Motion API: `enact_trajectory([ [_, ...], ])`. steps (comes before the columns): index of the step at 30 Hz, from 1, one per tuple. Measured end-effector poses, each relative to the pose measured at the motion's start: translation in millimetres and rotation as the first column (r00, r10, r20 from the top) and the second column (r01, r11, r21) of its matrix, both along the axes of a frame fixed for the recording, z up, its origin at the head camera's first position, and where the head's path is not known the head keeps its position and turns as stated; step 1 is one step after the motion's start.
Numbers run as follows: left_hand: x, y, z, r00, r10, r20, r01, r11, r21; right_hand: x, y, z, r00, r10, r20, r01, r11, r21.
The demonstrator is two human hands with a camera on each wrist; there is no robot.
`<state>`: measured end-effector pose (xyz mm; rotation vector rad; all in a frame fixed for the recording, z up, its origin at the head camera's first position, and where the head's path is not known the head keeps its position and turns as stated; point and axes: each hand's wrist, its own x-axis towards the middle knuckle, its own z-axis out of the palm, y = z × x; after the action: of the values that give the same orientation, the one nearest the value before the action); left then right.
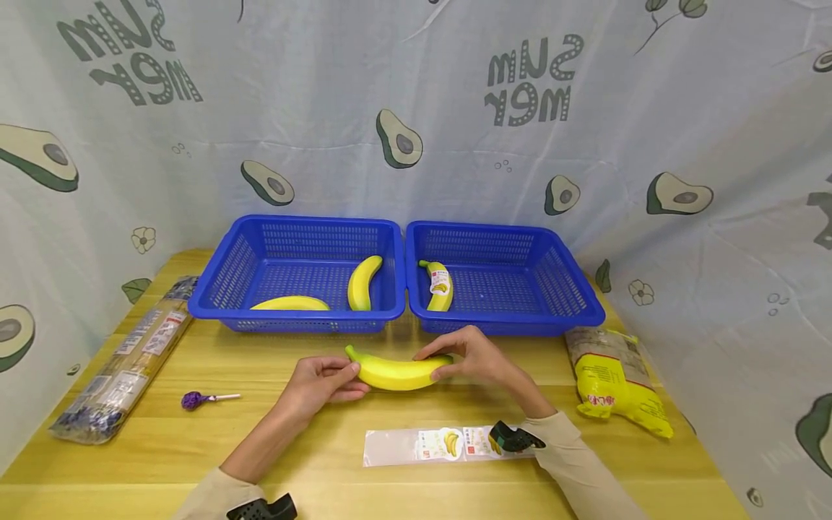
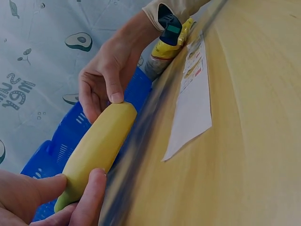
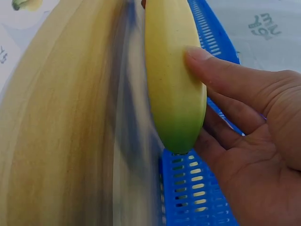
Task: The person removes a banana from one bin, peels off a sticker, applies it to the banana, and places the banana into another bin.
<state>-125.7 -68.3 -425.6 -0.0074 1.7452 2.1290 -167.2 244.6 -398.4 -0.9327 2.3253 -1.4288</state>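
Both hands hold one yellow banana (image 1: 398, 373) lengthwise over the wooden table, in front of the two baskets. My left hand (image 1: 323, 383) pinches it near the stem end, thumb and fingers on either side. At the greenish tip end, my right hand (image 1: 469, 359) grips it between thumb and fingers; the right wrist view shows the thumb (image 3: 225, 70) lying on the peel. No sticker shows on this banana. Below the right forearm lies a clear strip (image 1: 393, 448) bearing banana labels (image 1: 440, 444), partly covered by the wrist camera and sleeve.
A left blue basket (image 1: 305, 315) contains two bananas; a right blue basket (image 1: 507, 321) contains one banana (image 1: 440, 289) with a label. At left lie a long clear package (image 1: 130, 368) and a purple lollipop (image 1: 193, 400). A yellow bag (image 1: 614, 383) lies at right.
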Motion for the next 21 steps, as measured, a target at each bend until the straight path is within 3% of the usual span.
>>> enact_trajectory([
  [13,-1.0,-0.7,-8.4,0.999,-0.039,-0.003,0.039,0.999,-0.014,1.7,-1.8,-6.9,1.0,0.013,-0.007,-0.013,1.0,0.027],
  [21,0.3,1.7,-7.2,1.0,-0.005,-0.027,0.003,0.997,-0.076,1.1,-1.5,-9.5,1.0,0.011,-0.016,-0.01,0.999,0.049],
])
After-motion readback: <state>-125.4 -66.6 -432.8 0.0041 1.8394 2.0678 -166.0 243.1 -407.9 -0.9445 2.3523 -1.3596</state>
